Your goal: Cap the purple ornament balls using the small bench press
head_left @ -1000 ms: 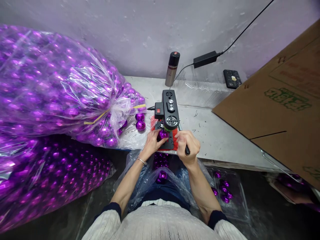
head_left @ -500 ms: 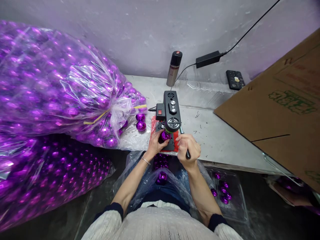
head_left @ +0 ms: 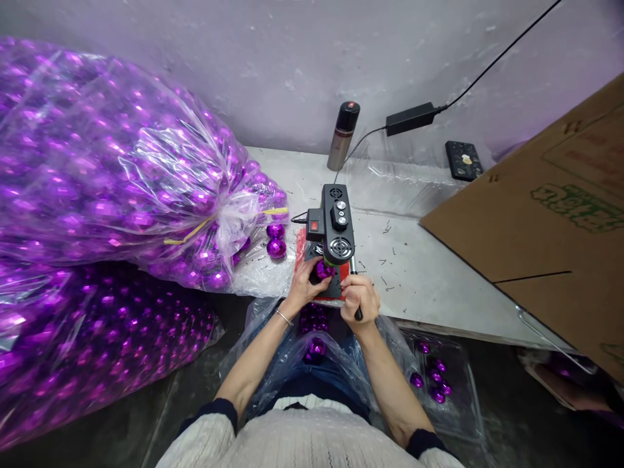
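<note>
In the middle of the bench stands a small black press machine (head_left: 336, 224) with a red switch, round vents and a side lever (head_left: 359, 312). My left hand (head_left: 306, 284) grips a shiny purple faceted ball (head_left: 322, 268) under the machine's head, which hides part of it. Closed round the lever's black handle is my right hand (head_left: 359, 300). A red sheet (head_left: 344, 273) shows beneath the machine's base. Two loose purple balls (head_left: 276, 247) rest left of it. More purple balls (head_left: 316, 350) lie in clear plastic on my lap.
Big clear bags of purple balls (head_left: 104, 195) fill the left side. At the back are a spray can (head_left: 344, 136), a black power adapter (head_left: 410, 119) and a phone (head_left: 463, 160). A cardboard box (head_left: 546, 247) leans in from the right. Below, a clear tray (head_left: 461, 390) holds several balls.
My right hand and the lever handle have shifted left, closer to the machine. My left hand stays on the ball under the head. The whole view has moved slightly.
</note>
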